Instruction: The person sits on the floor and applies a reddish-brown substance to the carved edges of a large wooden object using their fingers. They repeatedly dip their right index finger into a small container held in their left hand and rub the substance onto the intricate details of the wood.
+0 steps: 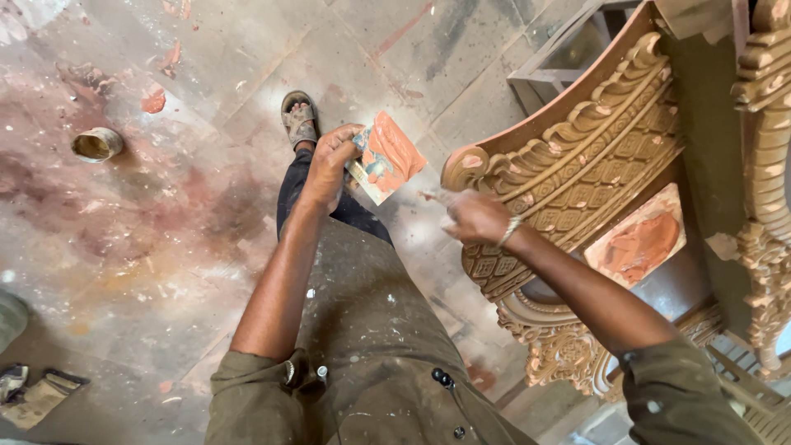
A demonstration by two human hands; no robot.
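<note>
The right hand [476, 217], clenched on a thin tool, touches the carved wooden frame [577, 156]; the left hand [329, 161], farther off, grips a putty-smeared card [386, 158].

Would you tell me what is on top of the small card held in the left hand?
The card in the left hand carries a thick smear of reddish-orange putty over most of its upper face. A strip of printed surface shows at its lower edge; the rest is covered, as is its underside.
</note>
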